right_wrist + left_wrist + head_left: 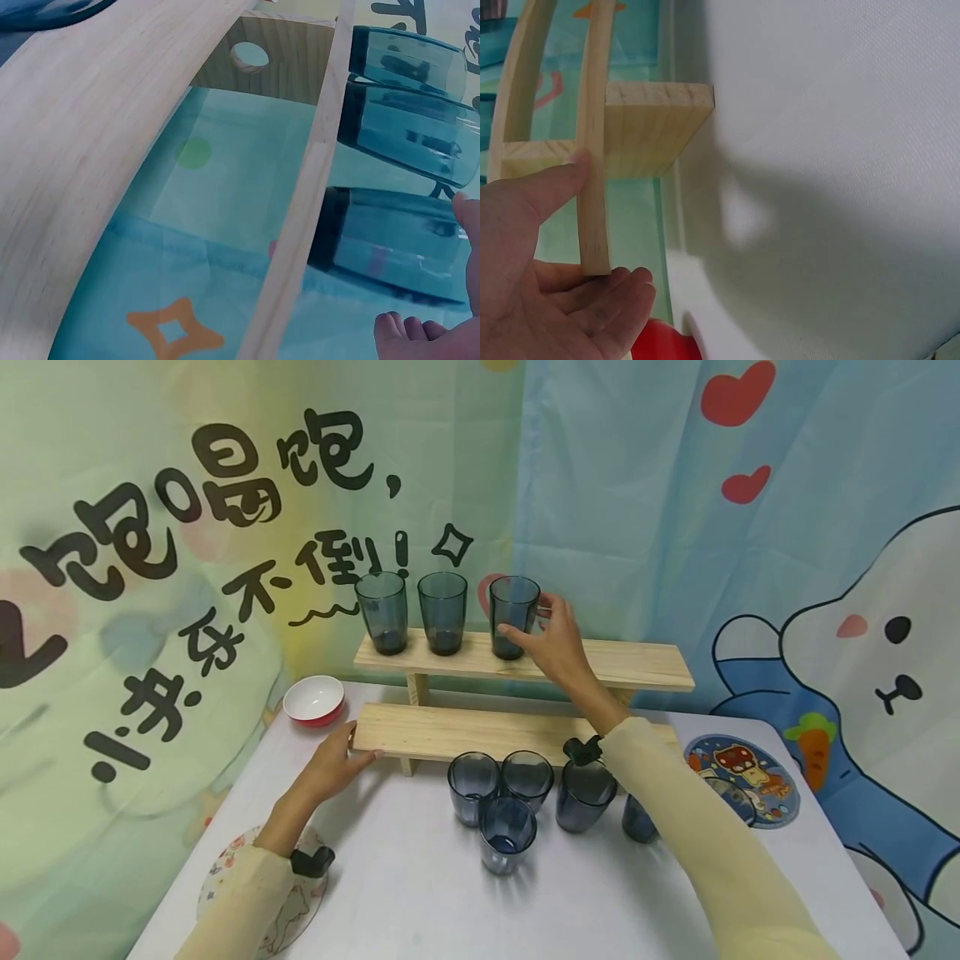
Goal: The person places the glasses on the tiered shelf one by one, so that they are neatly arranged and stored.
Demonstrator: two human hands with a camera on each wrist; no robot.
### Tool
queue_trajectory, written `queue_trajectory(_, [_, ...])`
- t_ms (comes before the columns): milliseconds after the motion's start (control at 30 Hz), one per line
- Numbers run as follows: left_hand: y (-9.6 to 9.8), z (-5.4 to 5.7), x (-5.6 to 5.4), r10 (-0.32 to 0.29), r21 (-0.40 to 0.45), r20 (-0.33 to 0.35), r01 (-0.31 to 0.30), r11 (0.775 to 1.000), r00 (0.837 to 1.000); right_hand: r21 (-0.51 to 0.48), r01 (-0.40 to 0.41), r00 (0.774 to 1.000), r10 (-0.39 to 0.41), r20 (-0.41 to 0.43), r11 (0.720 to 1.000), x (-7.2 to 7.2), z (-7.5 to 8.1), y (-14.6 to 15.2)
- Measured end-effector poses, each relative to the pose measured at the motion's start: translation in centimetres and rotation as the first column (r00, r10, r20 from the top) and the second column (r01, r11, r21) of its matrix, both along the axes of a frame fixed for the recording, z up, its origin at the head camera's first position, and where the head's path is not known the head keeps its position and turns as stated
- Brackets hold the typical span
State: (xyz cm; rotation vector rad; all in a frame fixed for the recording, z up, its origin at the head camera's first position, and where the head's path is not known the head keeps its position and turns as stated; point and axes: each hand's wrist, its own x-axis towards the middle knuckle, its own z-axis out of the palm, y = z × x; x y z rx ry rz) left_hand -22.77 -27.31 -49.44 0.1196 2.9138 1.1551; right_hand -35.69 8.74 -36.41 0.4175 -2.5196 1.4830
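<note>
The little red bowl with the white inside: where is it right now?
In the head view, the red bowl sits on the left of the white table, just beyond the left hand and left of the wooden shelf.

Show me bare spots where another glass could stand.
Free: upper shelf, right of the right hand; lower shelf, between left hand and right sleeve; table, between plate and front glasses. Crowded: upper shelf's left half, with two glasses plus the held glass; table before the lower shelf.
</note>
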Motion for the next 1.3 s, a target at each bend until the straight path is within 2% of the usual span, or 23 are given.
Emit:
queue_trajectory(200, [0.2, 0.2, 0.2, 0.002, 0.013, 0.005, -0.002, 1.0, 1.0, 0.011, 0.014, 0.999, -0.014, -0.05, 1.0, 1.6, 0.6, 2.2])
queue_trajectory(333, [0.3, 0.3, 0.3, -0.001, 0.02, 0.005, 0.001, 1.0, 1.0, 0.012, 0.045, 0.994, -0.044, -0.097, 0.999, 3.4, 0.9, 4.2])
queue_trajectory(467, [0.1, 0.2, 0.3, -0.003, 0.019, -0.002, 0.003, 1.0, 1.0, 0.009, 0.062, 0.993, -0.061, -0.098, 0.998, 6.0, 1.1, 6.2])
queue_trajectory(600, [0.0, 0.0, 0.2, -0.005, 0.023, -0.02, 0.006, 1.0, 1.0, 0.017, 0.067, 0.994, -0.066, -0.084, 0.998, 9.4, 0.6, 7.9])
queue_trajectory(800, [-0.1, -0.1, 0.2, -0.007, 0.034, -0.016, 0.008, 0.999, 1.0, 0.024, 0.07, 0.997, -0.069, -0.018, 0.997, 15.7, -1.5, 9.6])
queue_trajectory(900, [-0.1, 0.1, 0.3, -0.001, 0.027, 0.005, 0.001, 1.0, 1.0, -0.023, 0.049, 0.998, -0.048, 0.027, 0.999, 18.5, -2.9, 9.4])
queue_trajectory(1000, [-0.1, 0.2, 0.3, 0.002, 0.023, 0.001, -0.002, 1.0, 1.0, -0.066, 0.026, 0.999, -0.023, 0.037, 0.997, 20.8, -4.6, 8.9])
queue_trajectory(1133, [0.0, 0.1, 0.2, -0.004, 0.027, -0.002, 0.004, 1.0, 1.0, -0.125, 0.013, 0.999, -0.007, 0.042, 0.992, 23.0, -7.1, 8.1])
queue_trajectory(1300, [0.1, 0.1, 0.2, -0.003, 0.028, -0.003, 0.003, 1.0, 1.0, -0.147, 0.023, 0.986, 0.002, 0.165, 0.989, 24.4, -10.8, 6.3])
